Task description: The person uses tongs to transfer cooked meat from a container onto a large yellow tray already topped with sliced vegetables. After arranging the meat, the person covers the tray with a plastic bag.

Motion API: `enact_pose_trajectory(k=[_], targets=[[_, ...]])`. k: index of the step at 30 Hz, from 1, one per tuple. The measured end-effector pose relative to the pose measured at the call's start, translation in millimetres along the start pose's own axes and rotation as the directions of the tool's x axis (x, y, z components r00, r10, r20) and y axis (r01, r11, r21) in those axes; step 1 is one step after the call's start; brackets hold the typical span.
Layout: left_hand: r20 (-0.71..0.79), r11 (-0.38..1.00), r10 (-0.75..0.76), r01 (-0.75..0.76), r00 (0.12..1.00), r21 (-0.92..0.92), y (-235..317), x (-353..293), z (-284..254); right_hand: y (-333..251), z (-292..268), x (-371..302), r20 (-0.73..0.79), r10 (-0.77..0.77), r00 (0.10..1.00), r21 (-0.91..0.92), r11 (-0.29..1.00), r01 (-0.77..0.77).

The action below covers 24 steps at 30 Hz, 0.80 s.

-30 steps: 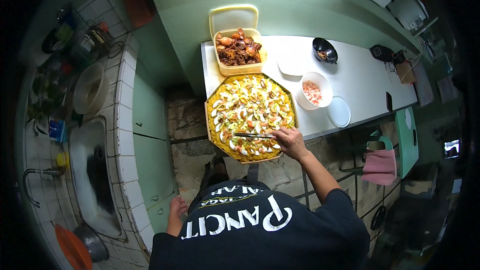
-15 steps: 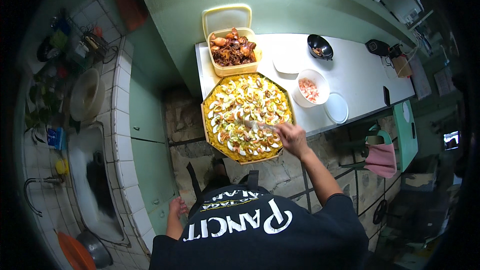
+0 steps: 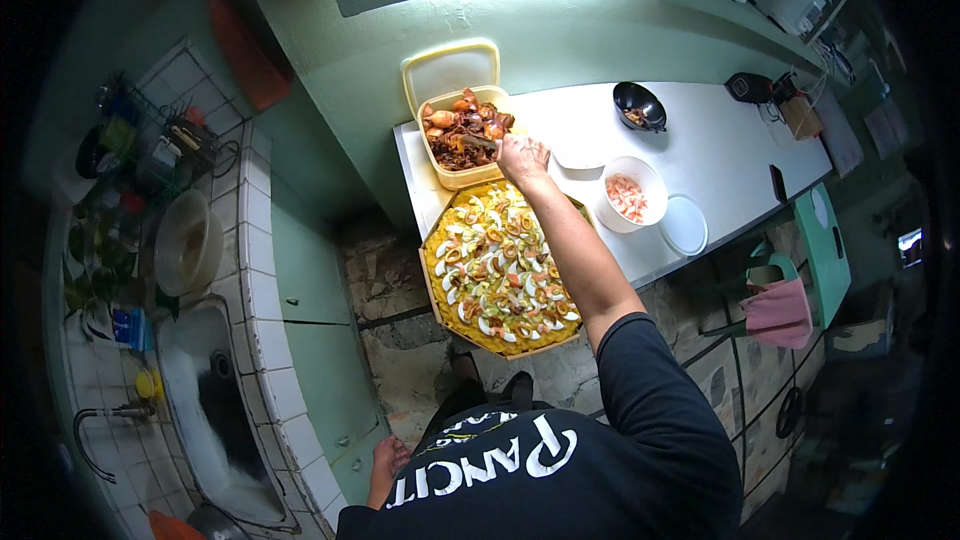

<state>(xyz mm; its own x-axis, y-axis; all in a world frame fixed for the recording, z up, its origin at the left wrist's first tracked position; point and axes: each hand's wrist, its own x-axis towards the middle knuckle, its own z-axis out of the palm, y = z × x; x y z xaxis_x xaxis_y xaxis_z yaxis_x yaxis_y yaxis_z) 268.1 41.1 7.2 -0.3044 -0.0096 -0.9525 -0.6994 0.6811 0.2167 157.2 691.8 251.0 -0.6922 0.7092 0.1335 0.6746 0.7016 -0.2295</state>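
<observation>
My right hand (image 3: 522, 155) held a utensil (image 3: 480, 141), fingers closed around it, its tip in the meat tub (image 3: 462, 136) just beyond the tray (image 3: 498, 270). I should scoop small, lifting level. My left hand (image 3: 388, 457) hung empty, far from the tray.

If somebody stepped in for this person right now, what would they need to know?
Right hand: stretched out to the yellow container of browned meat pieces, holding a utensil in it.
Left hand: hanging low by the body, holding nothing.
Things: the big tray of yellow noodles lies at the near edge of the white table, already dressed with egg slices. A white bowl of pink pieces, its lid and a dark bowl stand to the right.
Done: noodles laid out and garnished with egg.
Left: the meat and pink pieces remain in their containers.
</observation>
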Motion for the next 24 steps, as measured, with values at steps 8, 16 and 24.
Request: enact_pose_trajectory(k=[8, 16, 24], targets=[[0.013, 0.996, 0.058, -0.058, 0.998, 0.065, 1.4, 5.0, -11.5, -7.0, 6.3, -0.6, -0.129, -0.102, 0.986, -0.123, 0.989, 0.086], [-0.016, 0.979, 0.047, -0.049, 0.999, -0.198, 21.4, 14.0, -23.1, -9.6, -2.6, 40.4, -0.033, -0.161, 0.986, -0.163, 0.975, 0.153], [-0.014, 0.977, 0.202, -0.201, 0.979, 0.076, 12.7, 3.5, -38.1, 3.4, -14.6, 51.5, -0.018, -0.273, 0.962, -0.15, 0.952, 0.268]])
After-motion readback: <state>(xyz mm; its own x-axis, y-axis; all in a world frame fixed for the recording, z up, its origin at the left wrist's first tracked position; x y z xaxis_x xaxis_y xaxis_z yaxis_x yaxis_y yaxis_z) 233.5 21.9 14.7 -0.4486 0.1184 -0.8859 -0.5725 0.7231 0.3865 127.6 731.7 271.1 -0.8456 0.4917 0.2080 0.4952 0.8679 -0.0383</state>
